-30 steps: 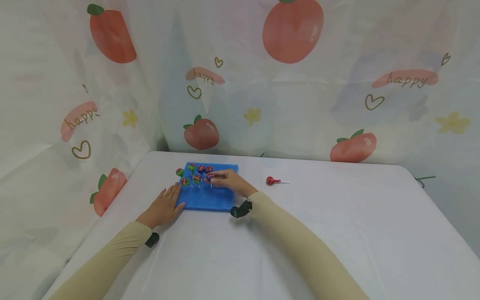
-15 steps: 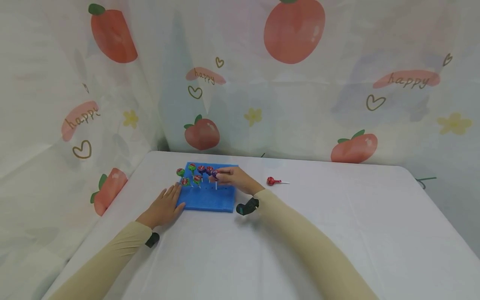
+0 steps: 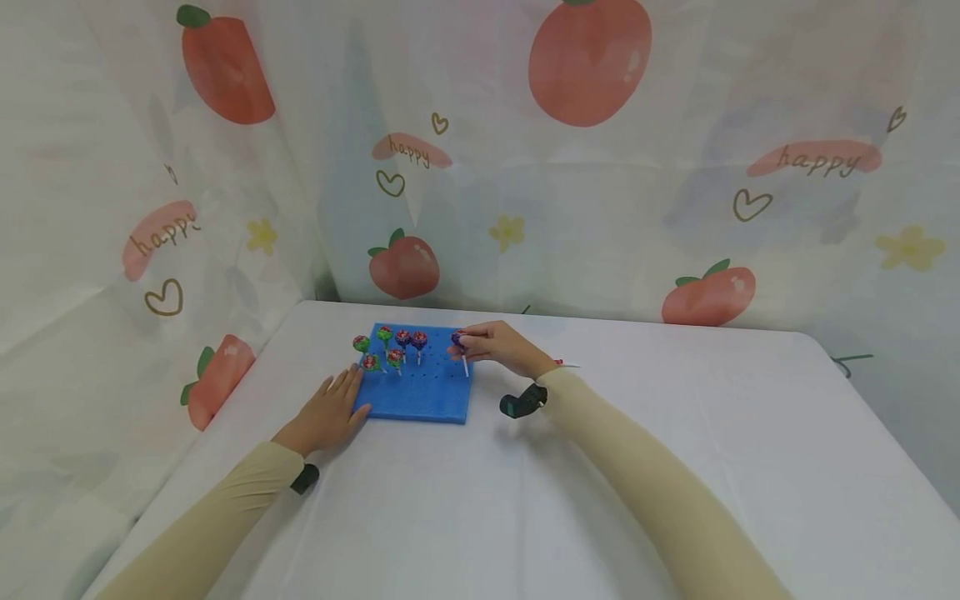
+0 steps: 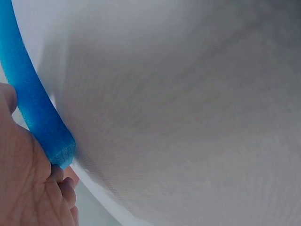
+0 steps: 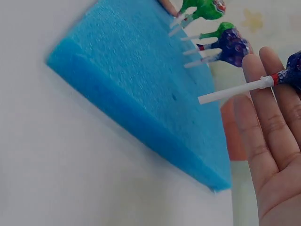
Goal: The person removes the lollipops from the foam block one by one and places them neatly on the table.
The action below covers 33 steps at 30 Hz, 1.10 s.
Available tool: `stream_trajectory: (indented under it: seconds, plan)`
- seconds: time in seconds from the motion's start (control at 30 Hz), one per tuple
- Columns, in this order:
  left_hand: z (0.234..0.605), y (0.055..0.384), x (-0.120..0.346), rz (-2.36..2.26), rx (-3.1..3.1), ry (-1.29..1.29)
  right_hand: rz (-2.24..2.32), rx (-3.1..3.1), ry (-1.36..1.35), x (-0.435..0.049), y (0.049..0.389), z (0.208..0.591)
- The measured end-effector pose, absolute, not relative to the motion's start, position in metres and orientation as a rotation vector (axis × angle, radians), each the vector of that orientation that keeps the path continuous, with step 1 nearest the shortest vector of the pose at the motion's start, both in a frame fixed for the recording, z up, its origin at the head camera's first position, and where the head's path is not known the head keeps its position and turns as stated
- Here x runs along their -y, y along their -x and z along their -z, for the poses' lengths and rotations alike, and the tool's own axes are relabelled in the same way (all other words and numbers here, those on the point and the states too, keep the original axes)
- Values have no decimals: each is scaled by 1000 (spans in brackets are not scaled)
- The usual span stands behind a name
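My right hand [image 3: 498,347] pinches a purple lollipop [image 3: 458,339] by its wrapped head, over the right edge of a blue foam board [image 3: 416,400]. In the right wrist view the lollipop's white stick [image 5: 230,92] points toward the board, its lower end free. My left hand [image 3: 330,411] lies with straight fingers along the board's left edge; the left wrist view shows the palm [image 4: 28,179] against the blue side. Several lollipops stand in the board: green ones [image 3: 394,358] on the left, purple ones [image 3: 418,340] beside them at the back.
A red lollipop [image 3: 558,362] lies on the white table [image 3: 637,450], mostly hidden behind my right wrist. Small holes [image 5: 174,97] dot the foam. A patterned cloth [image 3: 480,192] hangs behind the table.
My right hand has moved right with the purple lollipop, away from the standing ones to the board's right edge. It now covers most of the red lollipop. The left hand has stayed put.
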<state>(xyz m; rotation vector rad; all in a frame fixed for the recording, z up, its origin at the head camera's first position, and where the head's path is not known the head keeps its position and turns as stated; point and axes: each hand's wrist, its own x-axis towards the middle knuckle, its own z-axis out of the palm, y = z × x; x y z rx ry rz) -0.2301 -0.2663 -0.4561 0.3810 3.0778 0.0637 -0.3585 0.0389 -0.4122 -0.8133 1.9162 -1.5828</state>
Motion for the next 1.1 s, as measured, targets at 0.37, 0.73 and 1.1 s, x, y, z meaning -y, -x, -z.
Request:
stream_trajectory:
  seconds: [0.37,0.73,1.1]
  plan:
    - [450,227,264,-84,-3081,-395,1567,-2022,725,-74,368,408]
    - [453,227,265,-83,-3078,-382,1638,-2004,700,-102,375,405]
    - [453,228,265,-89,-3080,-386,1670,-2042,619,-127,380,401]
